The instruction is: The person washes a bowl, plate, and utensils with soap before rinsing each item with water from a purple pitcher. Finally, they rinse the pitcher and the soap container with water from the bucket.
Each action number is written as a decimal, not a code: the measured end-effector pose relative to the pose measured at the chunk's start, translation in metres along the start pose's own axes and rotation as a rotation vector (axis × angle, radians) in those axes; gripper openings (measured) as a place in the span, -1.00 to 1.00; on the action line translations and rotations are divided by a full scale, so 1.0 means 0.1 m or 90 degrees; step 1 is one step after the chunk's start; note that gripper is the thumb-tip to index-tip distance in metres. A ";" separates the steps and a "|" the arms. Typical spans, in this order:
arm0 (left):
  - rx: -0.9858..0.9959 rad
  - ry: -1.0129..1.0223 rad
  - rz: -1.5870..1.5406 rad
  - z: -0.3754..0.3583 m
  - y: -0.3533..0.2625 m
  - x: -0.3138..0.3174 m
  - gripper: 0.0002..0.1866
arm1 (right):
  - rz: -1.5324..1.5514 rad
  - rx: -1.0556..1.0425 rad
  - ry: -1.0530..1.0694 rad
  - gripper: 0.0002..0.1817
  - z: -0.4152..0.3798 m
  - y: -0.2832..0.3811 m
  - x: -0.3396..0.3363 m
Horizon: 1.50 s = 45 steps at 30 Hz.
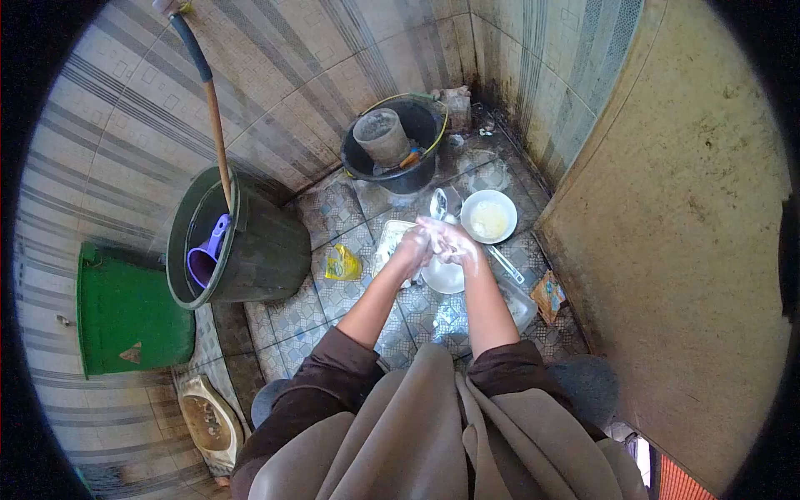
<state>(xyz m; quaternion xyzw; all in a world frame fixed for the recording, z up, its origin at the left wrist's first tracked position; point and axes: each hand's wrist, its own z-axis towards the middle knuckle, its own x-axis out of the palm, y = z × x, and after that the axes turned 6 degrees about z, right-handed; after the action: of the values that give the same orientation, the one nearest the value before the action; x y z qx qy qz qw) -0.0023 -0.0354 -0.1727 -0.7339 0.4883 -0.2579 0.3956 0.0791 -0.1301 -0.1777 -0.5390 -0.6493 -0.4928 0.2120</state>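
My left hand point(413, 252) and my right hand point(455, 245) are pressed together, fingers curled, with white suds over them. Whatever is between them is hidden, and I cannot tell what it is. A shiny metal spoon point(439, 202) shows just beyond the fingertips. Below the hands, a white bowl point(443, 278) is partly covered by them. Right of my right hand sits another white bowl point(488, 217) with cloudy, yellowish liquid inside. A light-handled utensil point(506, 264) lies just below that bowl. By my left hand is a pale, foamy tray point(392, 237).
A black bucket point(427, 177) holding a grey container point(381, 137) stands at the back. At left are a large dark bin point(275, 258) with a purple dipper point(208, 252) and a green lid point(133, 321). A yellow packet point(342, 263) and clear container point(518, 307) lie on the tiles.
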 end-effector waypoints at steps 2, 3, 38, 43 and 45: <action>0.045 0.012 0.113 0.01 0.09 -0.03 -0.76 | 0.083 -0.144 -0.060 -0.88 0.07 -0.04 0.02; 0.040 0.062 0.115 -0.10 0.11 -0.03 -0.76 | 0.167 -0.291 -0.121 -0.84 0.12 -0.04 0.02; -0.113 -0.023 0.149 0.83 1.86 0.12 -0.82 | -0.807 0.438 -0.736 -0.65 -0.42 -1.62 -2.59; -0.103 -0.090 0.690 0.77 1.58 0.12 -0.72 | -0.658 0.266 -0.832 -0.68 -0.71 -1.21 -1.70; -0.126 -0.129 0.840 0.60 1.11 0.24 -0.68 | -0.777 0.252 -0.896 -0.77 -0.63 -1.15 -1.79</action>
<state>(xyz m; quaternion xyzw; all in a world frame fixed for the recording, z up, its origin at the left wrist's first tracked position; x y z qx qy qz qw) -0.0041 -0.0609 -0.2983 -0.3357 0.8159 0.1539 0.4449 0.0170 -0.2648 -0.3426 -0.2341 -0.8689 0.0383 -0.4344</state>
